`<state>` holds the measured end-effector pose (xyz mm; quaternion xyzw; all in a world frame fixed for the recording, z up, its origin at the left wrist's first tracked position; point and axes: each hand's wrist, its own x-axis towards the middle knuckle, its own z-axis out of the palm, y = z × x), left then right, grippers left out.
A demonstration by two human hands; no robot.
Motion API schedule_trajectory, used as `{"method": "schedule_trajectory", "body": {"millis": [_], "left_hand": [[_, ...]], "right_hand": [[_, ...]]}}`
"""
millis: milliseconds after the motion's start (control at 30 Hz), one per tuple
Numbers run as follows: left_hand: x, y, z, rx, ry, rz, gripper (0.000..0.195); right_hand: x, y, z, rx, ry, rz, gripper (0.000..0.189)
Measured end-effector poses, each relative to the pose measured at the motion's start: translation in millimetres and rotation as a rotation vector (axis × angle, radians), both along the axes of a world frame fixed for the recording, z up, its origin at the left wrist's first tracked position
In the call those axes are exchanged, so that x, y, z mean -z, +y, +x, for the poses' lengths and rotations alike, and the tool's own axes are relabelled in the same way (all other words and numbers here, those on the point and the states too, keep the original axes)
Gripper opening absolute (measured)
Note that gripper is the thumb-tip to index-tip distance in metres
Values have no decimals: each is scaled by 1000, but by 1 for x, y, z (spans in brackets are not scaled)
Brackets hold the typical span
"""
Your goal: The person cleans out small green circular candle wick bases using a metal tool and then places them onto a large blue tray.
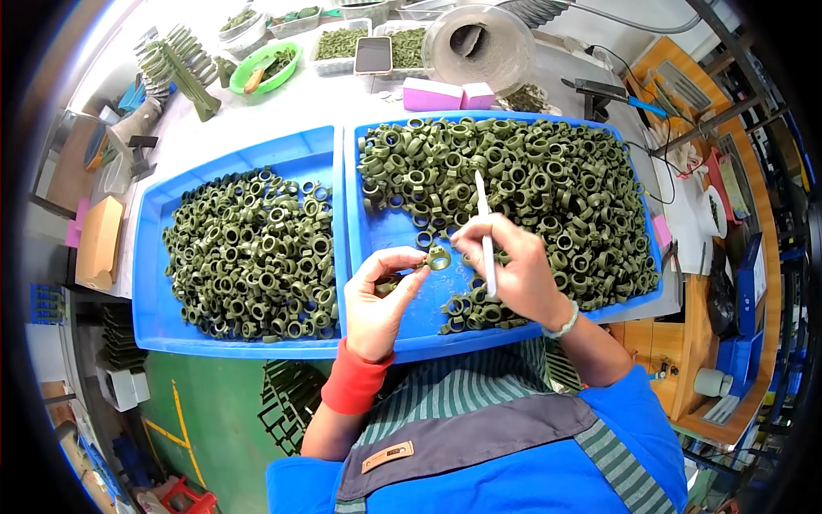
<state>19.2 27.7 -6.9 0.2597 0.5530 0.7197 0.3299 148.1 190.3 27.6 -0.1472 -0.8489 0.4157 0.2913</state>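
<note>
Between thumb and index finger, my left hand (384, 299) holds a green ring-shaped part (439, 258) with a small block on top. More green shows inside its curled fingers. Just to the right, my right hand (514, 260) grips a slim white pen-like tool (485, 225) that points away from me, its fingertips near the ring but apart from it. Both hands are over the right blue plastic tray (392, 241), which holds a large heap of similar green rings (552, 186). The left blue plastic tray (154, 315) holds another heap (250, 257).
Behind the trays stand pink boxes (433, 95), a phone (373, 55) on plastic tubs, a green bowl (292, 54) and a large translucent round container (514, 45). A cardboard box (101, 243) stands left. Pliers-like black tool with blue handle (645, 106) lies at the back right.
</note>
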Motion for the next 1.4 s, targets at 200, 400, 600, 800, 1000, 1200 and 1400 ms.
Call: {"method": "schedule_trajectory", "body": {"millis": [200, 400, 600, 800, 1000, 1200, 1400], "left_hand": [[0, -13, -18, 51, -628, 164, 25], [4, -14, -19, 132, -871, 253, 23], [4, -15, -17, 195, -781, 151, 10], [-2, -8, -12, 170, -697, 0, 10], [-3, -7, -10, 178, -669, -18, 13], [-5, -1, -2, 175, -705, -31, 26], [-3, 2, 2, 277, -904, 47, 28]], "right_hand": [[16, 50, -16, 53, -250, 443, 10], [46, 54, -37, 61, -346, 713, 20], [52, 60, -50, 124, -292, 755, 20], [60, 72, -54, 82, -263, 778, 15], [35, 57, -45, 62, -240, 318, 16], [7, 22, -22, -220, -124, -707, 25], [9, -2, -12, -333, 72, -1032, 21]]}}
